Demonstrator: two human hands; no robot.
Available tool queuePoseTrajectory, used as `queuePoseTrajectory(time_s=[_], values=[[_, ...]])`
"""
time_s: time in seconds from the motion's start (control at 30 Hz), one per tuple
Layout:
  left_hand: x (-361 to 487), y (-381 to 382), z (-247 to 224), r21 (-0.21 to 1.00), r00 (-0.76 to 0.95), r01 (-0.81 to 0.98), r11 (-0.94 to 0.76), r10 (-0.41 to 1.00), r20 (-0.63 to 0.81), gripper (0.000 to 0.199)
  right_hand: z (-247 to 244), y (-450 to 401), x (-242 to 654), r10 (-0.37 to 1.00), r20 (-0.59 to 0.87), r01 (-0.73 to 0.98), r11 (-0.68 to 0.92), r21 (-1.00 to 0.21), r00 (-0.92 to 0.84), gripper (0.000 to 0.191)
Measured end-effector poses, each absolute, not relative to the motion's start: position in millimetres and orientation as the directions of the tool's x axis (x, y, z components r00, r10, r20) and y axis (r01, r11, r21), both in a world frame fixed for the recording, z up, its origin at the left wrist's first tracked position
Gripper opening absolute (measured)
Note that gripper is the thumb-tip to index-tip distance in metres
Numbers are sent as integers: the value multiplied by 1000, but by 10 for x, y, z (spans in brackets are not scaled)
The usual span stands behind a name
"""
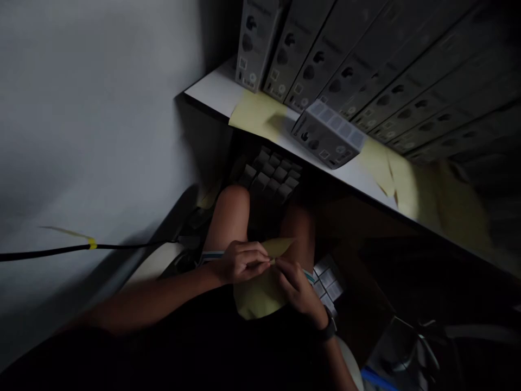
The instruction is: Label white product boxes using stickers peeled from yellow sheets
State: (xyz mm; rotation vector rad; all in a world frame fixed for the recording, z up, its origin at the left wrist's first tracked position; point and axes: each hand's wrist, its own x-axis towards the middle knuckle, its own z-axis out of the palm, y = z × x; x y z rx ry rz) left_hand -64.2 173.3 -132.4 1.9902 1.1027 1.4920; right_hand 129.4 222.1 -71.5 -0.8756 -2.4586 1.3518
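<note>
Yellow paper lies over your lap, gathered between both hands. Your left hand curls its fingers narrowly around the paper, and your right hand, a black watch on its wrist, pinches in from the other side. Where the fingertips meet, a pale bit shows, too small to identify. Just beside your right hand sits a grey gridded pack. Past your knees, more grey gridded packaging lies in shadow. Farther on, a white shelf carries yellow sheets, a grey box lying tilted across them, and a long row of upright grey boxes.
</note>
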Motion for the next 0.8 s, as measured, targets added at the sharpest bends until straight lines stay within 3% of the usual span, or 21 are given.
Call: queuePoseTrajectory(time_s=[0.27, 0.4, 0.6, 0.8], values=[[-726, 1667, -1298, 812, 54, 302, -499, 860, 508, 11, -749, 2310, 1196, 476, -149, 354, 377, -856, -867, 29], [-774, 1635, -1237, 831, -30, 321, -455, 872, 489, 12, -797, 2439, 1120, 416, -201, 314, 223, -923, -887, 37], [-828, 1598, -1232, 811, -137, 461, -361, 874, 467, 38, -908, 2575, 1064, 253, -275, 272, -47, -961, -928, 35], [-814, 1557, -1211, 821, -99, 434, -372, 885, 454, 26, -887, 2520, 1051, 290, -282, 295, 2, -956, -915, 39]])
